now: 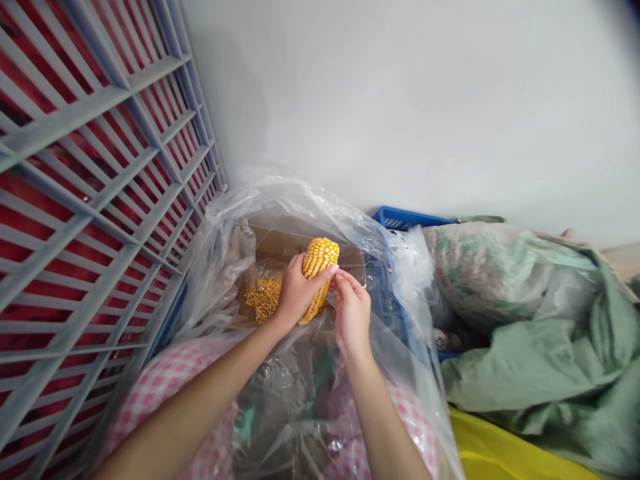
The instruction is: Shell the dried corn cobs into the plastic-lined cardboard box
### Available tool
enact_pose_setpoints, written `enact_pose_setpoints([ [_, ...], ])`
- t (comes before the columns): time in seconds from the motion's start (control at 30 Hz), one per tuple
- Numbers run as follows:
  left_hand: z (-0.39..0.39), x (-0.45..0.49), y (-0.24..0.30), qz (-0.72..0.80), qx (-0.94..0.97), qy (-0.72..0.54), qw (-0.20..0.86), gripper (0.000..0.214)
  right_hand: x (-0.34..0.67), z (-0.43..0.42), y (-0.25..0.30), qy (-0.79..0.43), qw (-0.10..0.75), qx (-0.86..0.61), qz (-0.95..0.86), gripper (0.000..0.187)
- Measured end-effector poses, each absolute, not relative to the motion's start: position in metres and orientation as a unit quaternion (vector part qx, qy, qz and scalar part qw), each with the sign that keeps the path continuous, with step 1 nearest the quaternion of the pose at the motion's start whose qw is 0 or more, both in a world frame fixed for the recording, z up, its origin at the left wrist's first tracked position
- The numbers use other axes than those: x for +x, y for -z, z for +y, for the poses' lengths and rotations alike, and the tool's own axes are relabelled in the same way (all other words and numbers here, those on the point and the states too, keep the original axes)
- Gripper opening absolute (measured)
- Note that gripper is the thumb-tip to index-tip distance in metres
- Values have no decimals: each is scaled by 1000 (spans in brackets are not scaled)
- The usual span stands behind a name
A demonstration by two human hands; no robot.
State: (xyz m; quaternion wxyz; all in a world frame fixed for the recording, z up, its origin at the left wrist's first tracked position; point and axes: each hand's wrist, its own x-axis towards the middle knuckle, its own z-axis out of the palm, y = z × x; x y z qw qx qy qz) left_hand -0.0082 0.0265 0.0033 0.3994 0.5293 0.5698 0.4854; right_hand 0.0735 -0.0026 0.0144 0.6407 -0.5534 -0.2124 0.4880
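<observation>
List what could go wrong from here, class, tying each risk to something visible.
1. The left hand grips the corn cob above the bottom of the lined container, so if the grip loosens, the cob might drop and scatter the loose kernels.
2. The clear plastic lies against the pink checked clothing; shifting legs could tug it.

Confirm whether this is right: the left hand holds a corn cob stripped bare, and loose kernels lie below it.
Wrong: the corn cob isn't bare; the head view shows yellow kernels covering its visible side. The left hand does hold it, above loose kernels.
</observation>
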Motion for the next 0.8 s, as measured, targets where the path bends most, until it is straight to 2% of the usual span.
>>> enact_pose_setpoints([
  [0.33,26,-10,-4,544,514,-485,452,33,76,-1,-15,-422,609,-598,-307,29],
  [0.53,25,-12,-7,539,495,-485,479,34,78,-2,-18,-393,573,-607,-386,27],
  [0.8,22,-11,-10,549,493,-481,473,33,74,-3,-11,-274,550,-641,-460,23],
])
